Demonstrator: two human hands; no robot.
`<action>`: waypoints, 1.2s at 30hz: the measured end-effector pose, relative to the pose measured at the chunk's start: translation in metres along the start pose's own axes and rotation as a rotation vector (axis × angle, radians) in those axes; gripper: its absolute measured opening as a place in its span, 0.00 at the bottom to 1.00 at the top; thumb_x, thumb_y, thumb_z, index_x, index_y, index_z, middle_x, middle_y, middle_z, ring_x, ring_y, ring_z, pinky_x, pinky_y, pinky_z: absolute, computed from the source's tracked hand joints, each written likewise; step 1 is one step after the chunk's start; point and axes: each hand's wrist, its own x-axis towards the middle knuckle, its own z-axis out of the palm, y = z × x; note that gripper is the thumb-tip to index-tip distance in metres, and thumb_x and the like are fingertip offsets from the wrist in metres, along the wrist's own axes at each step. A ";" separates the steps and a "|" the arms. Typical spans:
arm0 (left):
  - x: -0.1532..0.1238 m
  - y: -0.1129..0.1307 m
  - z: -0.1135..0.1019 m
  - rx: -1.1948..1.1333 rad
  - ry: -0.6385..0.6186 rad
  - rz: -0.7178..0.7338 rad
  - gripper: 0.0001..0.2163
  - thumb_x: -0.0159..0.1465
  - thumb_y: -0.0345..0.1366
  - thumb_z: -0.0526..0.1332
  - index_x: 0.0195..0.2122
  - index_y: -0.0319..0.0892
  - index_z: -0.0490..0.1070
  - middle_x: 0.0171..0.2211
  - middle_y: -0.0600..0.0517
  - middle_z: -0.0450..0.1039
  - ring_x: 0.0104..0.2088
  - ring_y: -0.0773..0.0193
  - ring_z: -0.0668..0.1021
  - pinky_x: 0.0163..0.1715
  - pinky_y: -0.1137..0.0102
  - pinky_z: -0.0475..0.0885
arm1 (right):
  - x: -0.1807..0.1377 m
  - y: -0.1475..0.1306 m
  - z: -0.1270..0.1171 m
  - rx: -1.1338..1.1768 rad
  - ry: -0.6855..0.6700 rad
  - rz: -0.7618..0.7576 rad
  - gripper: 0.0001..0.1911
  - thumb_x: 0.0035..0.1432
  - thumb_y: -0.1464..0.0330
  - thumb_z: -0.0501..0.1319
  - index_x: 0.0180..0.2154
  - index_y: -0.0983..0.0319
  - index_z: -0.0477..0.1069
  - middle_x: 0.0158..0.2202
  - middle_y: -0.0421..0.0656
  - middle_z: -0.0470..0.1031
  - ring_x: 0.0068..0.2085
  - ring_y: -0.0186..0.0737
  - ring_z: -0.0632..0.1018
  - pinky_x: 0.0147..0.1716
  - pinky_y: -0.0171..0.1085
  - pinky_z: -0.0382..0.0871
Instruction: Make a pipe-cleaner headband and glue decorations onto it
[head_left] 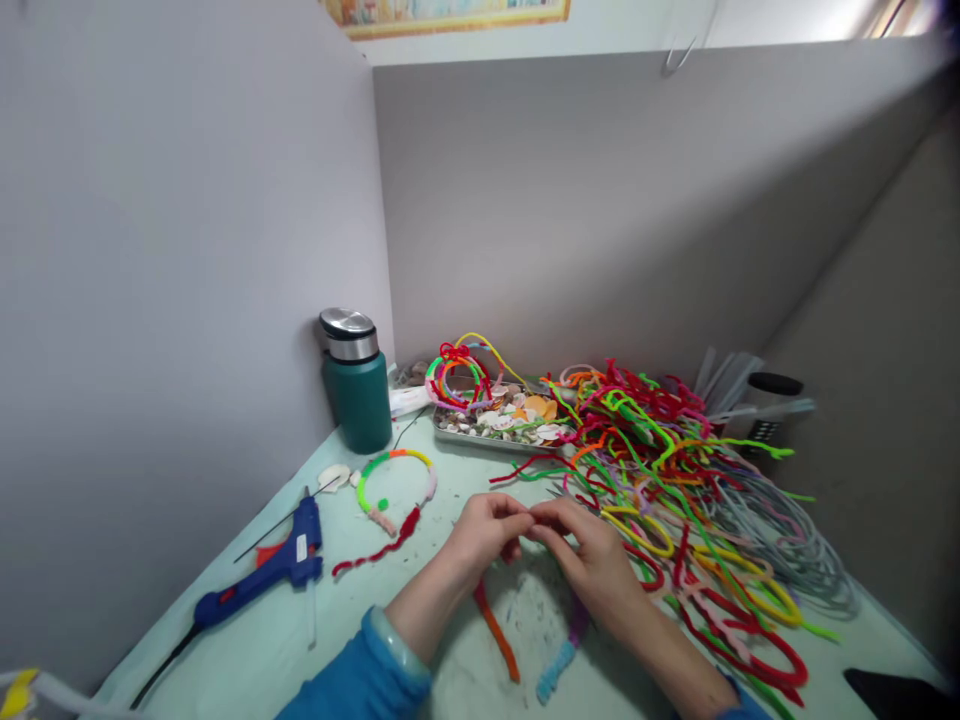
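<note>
My left hand and my right hand meet fingertip to fingertip above the table, both pinched. A fuzzy pipe cleaner strand appears to run through them. Its orange end comes out below my left hand, and a purple and light-blue end shows below my right. The part between the fingertips is hidden. To the left lies a multicoloured pipe cleaner ring, open at the bottom, with a twisted red tail. Beside it is a small green bit.
At left lie a blue glue gun and, behind it, a green bottle. A metal tray of small pieces stands at the back, with coiled rings on it. Heaped pipe cleaners cover the right; a dark object lies near right.
</note>
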 end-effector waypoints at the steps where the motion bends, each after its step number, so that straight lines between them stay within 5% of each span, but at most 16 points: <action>1: 0.000 0.000 0.000 0.004 0.004 0.000 0.11 0.46 0.40 0.65 0.25 0.36 0.71 0.18 0.56 0.69 0.13 0.74 0.66 0.14 0.76 0.58 | 0.000 0.002 0.000 -0.013 0.002 -0.014 0.07 0.61 0.70 0.55 0.36 0.60 0.71 0.34 0.43 0.73 0.37 0.40 0.73 0.37 0.37 0.65; 9: -0.007 0.005 0.000 0.069 -0.016 0.028 0.14 0.50 0.43 0.63 0.28 0.36 0.73 0.21 0.54 0.71 0.15 0.74 0.67 0.16 0.77 0.61 | -0.002 0.010 0.001 -0.021 0.089 -0.063 0.06 0.61 0.69 0.55 0.34 0.60 0.70 0.33 0.43 0.73 0.36 0.40 0.74 0.36 0.36 0.66; 16: -0.034 0.011 -0.009 0.262 0.088 0.055 0.10 0.51 0.41 0.62 0.26 0.38 0.72 0.20 0.55 0.71 0.15 0.72 0.67 0.15 0.76 0.59 | -0.009 -0.005 0.009 -0.047 0.005 -0.077 0.07 0.61 0.68 0.54 0.32 0.60 0.68 0.31 0.43 0.71 0.34 0.40 0.72 0.34 0.37 0.64; 21: -0.090 0.025 -0.055 0.872 0.487 0.290 0.10 0.59 0.40 0.55 0.32 0.43 0.74 0.28 0.51 0.76 0.29 0.63 0.76 0.30 0.71 0.66 | -0.011 -0.007 0.010 -0.054 0.033 -0.066 0.06 0.61 0.68 0.54 0.33 0.60 0.67 0.32 0.44 0.71 0.34 0.41 0.72 0.34 0.38 0.65; 25: -0.141 0.030 -0.117 1.314 0.850 0.243 0.12 0.61 0.39 0.52 0.35 0.43 0.74 0.36 0.48 0.77 0.40 0.55 0.74 0.40 0.65 0.66 | -0.011 -0.010 0.008 -0.062 0.016 -0.075 0.06 0.61 0.68 0.53 0.33 0.61 0.67 0.31 0.43 0.70 0.32 0.40 0.72 0.33 0.37 0.65; 30: -0.192 0.014 -0.178 1.632 0.909 0.128 0.13 0.61 0.38 0.52 0.38 0.39 0.73 0.39 0.45 0.77 0.42 0.52 0.73 0.44 0.62 0.66 | -0.014 -0.013 0.010 -0.078 -0.013 -0.089 0.06 0.61 0.67 0.53 0.33 0.60 0.67 0.31 0.43 0.71 0.32 0.39 0.72 0.32 0.37 0.64; 36: -0.210 -0.007 -0.182 1.772 0.905 0.131 0.16 0.63 0.38 0.50 0.45 0.40 0.73 0.45 0.46 0.75 0.45 0.56 0.73 0.47 0.65 0.65 | -0.016 -0.011 0.011 -0.075 -0.033 -0.085 0.07 0.61 0.67 0.53 0.34 0.60 0.68 0.31 0.44 0.71 0.30 0.39 0.72 0.30 0.37 0.64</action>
